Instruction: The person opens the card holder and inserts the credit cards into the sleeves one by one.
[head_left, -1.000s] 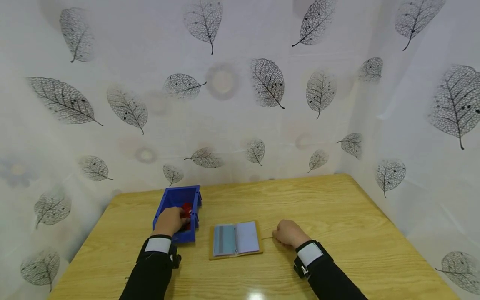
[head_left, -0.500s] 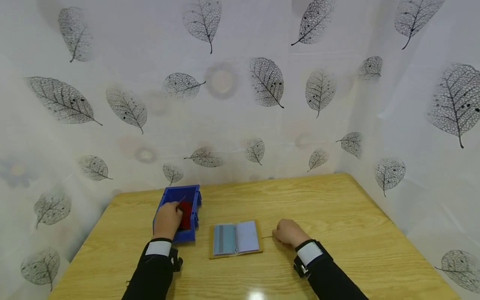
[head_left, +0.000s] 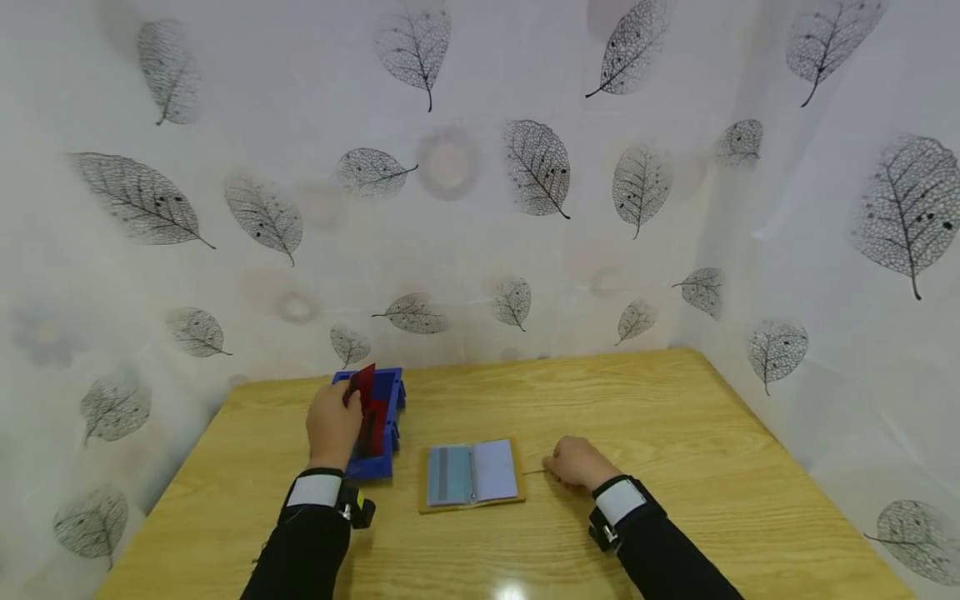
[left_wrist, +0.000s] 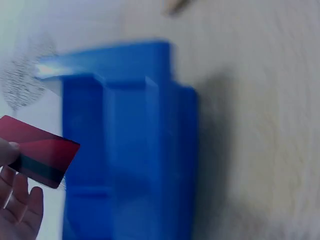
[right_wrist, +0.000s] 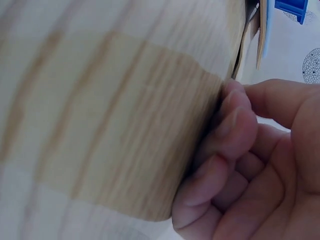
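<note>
My left hand [head_left: 330, 427] pinches a red card [head_left: 363, 384] with a dark band, held up over the left side of a blue bin [head_left: 371, 469]. In the left wrist view the card [left_wrist: 42, 150] is tilted, thumb on its face. More red cards [head_left: 378, 427] lie in the bin. A small ring binder [head_left: 496, 471] with a tan cover lies open on the table, its left page bluish and its right page pale. My right hand [head_left: 580, 463] rests on the table, thumb and forefinger pinching a thin brown cord [head_left: 534, 472] that runs from the binder's right edge.
The wooden table [head_left: 600, 400] reaches back to a white leaf-print curtain [head_left: 450, 242], which also hangs along both sides. The bin stands left of the binder, near the table's back edge. Each wrist wears a strapped-on camera.
My left hand has lifted the red card up out of the bin, moving back and slightly left. Before, its fingers were down among the cards. The right hand stays in place.
</note>
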